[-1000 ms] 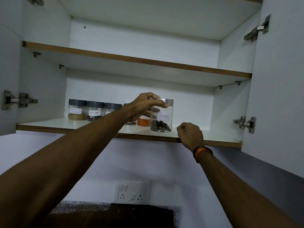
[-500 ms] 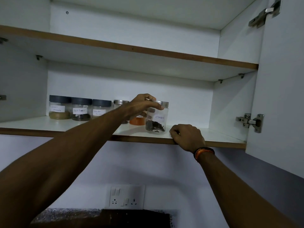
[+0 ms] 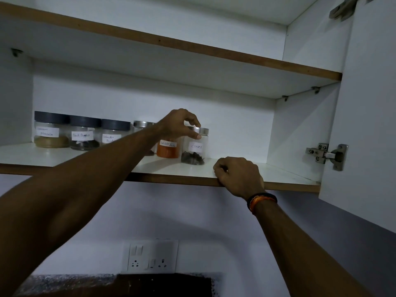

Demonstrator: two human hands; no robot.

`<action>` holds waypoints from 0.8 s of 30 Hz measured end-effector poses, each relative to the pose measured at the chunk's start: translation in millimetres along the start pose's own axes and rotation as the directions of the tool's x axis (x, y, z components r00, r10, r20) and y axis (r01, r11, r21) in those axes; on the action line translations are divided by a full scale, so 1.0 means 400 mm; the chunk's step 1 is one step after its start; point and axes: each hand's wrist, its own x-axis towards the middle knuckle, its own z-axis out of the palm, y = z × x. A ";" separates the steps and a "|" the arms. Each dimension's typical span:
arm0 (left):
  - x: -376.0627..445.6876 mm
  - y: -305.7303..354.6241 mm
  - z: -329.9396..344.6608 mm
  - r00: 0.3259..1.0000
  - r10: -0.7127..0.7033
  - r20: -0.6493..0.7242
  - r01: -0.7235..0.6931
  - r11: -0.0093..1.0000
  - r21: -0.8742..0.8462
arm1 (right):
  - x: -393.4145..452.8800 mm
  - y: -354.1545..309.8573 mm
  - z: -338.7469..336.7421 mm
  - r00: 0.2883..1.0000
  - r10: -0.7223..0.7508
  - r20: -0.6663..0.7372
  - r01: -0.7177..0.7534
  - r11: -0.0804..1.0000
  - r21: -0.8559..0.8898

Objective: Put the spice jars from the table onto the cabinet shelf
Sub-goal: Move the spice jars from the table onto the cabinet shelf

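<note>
Your left hand (image 3: 179, 125) pinches the lid of the cloves jar (image 3: 194, 146), standing near the shelf's (image 3: 278, 174) front edge; your right hand (image 3: 239, 175) grips that edge. Five jars already shelved.

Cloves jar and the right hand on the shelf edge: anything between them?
Nothing. Head view shows bare shelf between cloves jar and right hand.

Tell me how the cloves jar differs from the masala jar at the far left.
The cloves jar has a silver lid; the masala jar has a dark grey one. Cloves holds dark whole pieces, masala a tan powder. The left hand pinches the cloves lid; masala stands untouched. Both are clear, upright and white-labelled.
</note>
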 end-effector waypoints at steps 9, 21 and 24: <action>0.055 -0.052 0.039 1.000 0.019 0.007 -0.020 0.988 0.153 | 0.001 0.011 0.011 1.000 -0.008 -0.028 0.008 1.000 -0.003; 0.074 -0.091 0.089 0.997 0.027 -0.067 -0.011 0.972 0.235 | 0.000 0.006 0.012 0.999 0.014 -0.039 -0.014 1.000 -0.001; 0.076 -0.098 0.095 0.995 0.030 -0.092 -0.007 0.970 0.243 | 0.001 0.003 0.012 0.999 0.018 -0.047 -0.017 1.000 0.006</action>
